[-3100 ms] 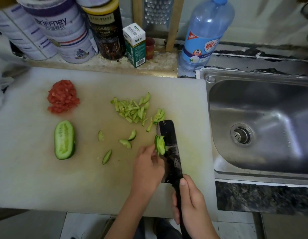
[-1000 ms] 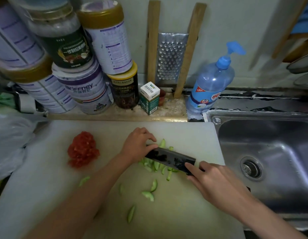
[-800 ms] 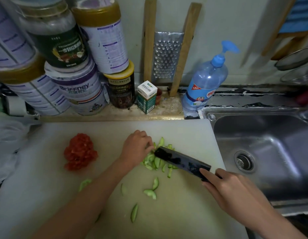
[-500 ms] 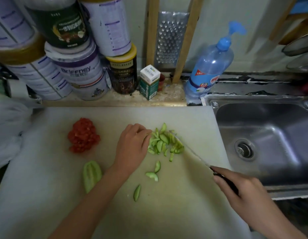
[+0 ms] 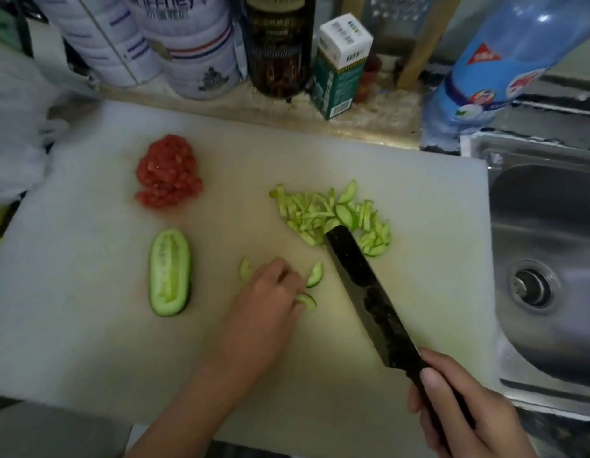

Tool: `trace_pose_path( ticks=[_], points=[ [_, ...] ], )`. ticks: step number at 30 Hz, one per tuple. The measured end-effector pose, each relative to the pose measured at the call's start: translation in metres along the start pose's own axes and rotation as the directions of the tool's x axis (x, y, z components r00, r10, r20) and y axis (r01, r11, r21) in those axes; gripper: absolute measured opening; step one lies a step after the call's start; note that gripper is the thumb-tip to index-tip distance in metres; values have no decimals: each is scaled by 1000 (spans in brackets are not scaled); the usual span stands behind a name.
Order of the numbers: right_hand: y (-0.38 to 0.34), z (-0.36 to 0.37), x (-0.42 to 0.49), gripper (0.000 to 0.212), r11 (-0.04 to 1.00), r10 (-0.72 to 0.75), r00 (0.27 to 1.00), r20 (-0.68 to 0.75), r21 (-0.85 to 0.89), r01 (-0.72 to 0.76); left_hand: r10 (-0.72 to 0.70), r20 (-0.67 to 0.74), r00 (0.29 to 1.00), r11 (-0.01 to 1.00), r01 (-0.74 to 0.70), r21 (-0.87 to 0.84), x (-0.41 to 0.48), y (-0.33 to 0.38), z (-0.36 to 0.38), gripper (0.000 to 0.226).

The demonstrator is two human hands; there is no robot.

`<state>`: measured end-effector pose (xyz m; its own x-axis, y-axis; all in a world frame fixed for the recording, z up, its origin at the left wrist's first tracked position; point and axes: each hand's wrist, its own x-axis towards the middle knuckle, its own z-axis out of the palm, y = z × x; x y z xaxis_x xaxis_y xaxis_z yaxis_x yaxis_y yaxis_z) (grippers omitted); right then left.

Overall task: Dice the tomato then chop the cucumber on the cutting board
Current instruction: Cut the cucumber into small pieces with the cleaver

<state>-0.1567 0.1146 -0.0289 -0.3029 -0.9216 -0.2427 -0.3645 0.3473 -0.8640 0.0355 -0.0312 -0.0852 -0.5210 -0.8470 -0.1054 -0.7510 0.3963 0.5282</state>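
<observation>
A white cutting board [image 5: 88, 325] holds a pile of diced tomato [image 5: 168, 173] at the back left. A cucumber half [image 5: 169, 272] lies cut side up in front of it. A heap of chopped cucumber [image 5: 333, 216] sits at the back right. My left hand [image 5: 267, 312] is near the board's middle, its bent fingertips down on a loose cucumber slice [image 5: 308, 301]. Another slice [image 5: 316, 274] lies just beyond, and a third [image 5: 244, 269] to the left. My right hand [image 5: 459, 414] grips the handle of a black knife [image 5: 369, 292], whose tip touches the heap.
A steel sink [image 5: 545, 259] lies right of the board. Behind the board stand tins [image 5: 194, 51], a dark jar [image 5: 280, 44], a small green-and-white box [image 5: 340, 67] and a blue bottle [image 5: 495, 67]. A white plastic bag [image 5: 16, 133] lies at the left.
My left hand has left the chopped heap and come back to the loose slices nearer me. The knife has swung in, its tip now at the heap. The view has tilted down.
</observation>
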Motion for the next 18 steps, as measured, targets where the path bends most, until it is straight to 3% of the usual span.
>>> trace_pose_path(
  ticks=[4,8,12,15,18],
  points=[
    [11,-2,-1,18,1000,-11,998,-63,24,12,-14,47,999,993,20,-118,2,-5,-16,11],
    [14,-9,7,43,1000,15,1000,21,10,-15,-307,-14,952,893,283,-350,14,-3,-25,17],
    [10,-10,8,50,1000,-5,1000,21,-22,6,-357,-107,928,916,326,-232,16,12,-8,21],
    [10,-11,2,44,999,-7,1000,-2,37,7,-302,-178,936,953,290,-90,14,20,2,13],
    [12,-11,-6,39,998,-12,999,-33,67,15,-266,-224,938,963,267,-26,15,24,6,23]
  ],
)
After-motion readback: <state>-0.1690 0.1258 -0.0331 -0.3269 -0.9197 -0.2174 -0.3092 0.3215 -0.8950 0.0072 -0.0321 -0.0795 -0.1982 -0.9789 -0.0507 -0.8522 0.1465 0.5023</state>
